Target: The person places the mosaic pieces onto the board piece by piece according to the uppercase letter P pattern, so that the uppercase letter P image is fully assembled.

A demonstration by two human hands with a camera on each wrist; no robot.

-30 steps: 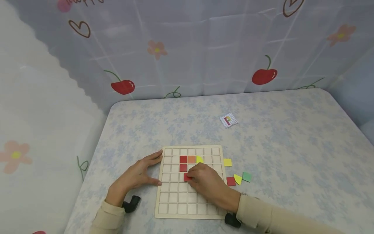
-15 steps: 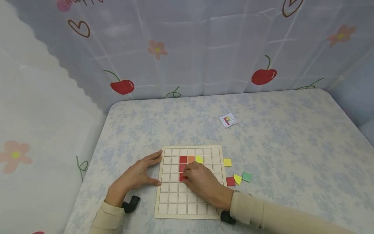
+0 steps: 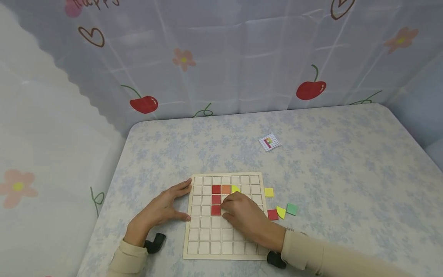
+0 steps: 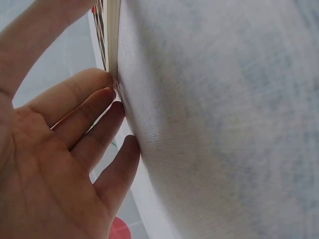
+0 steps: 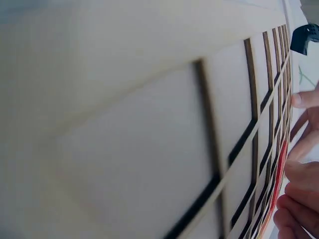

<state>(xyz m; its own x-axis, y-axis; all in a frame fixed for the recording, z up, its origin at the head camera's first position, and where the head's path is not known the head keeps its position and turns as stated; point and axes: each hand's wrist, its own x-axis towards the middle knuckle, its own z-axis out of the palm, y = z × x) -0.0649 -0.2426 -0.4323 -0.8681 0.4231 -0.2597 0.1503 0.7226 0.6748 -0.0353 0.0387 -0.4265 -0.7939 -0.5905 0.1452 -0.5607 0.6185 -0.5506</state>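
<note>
A square wooden grid board (image 3: 205, 245) lies on the table. Three red tiles run down one column; the lowest red tile (image 3: 215, 210) sits in its cell. An orange tile (image 3: 226, 189) and a partly covered yellow tile (image 3: 235, 188) continue the top row. My right hand (image 3: 243, 215) hovers over the board, thumb and index fingertip apart and close to the lowest red tile's right edge, holding nothing visible. With thumb and fingers spread, my left hand (image 3: 160, 206) rests against the board's left edge; in the left wrist view, fingertips (image 4: 107, 78) touch that edge.
Right of the board lie a yellow square (image 3: 268, 192), a red square (image 3: 272, 214), a yellow rounded piece (image 3: 281, 212) and a green square (image 3: 292, 209). A small card with a coloured grid pattern (image 3: 269, 142) lies farther back. A curtain hangs behind the table.
The lowest red tile has moved left into its cell, level under the other two. My right hand has let it go and drawn slightly right. My left hand stays put.
</note>
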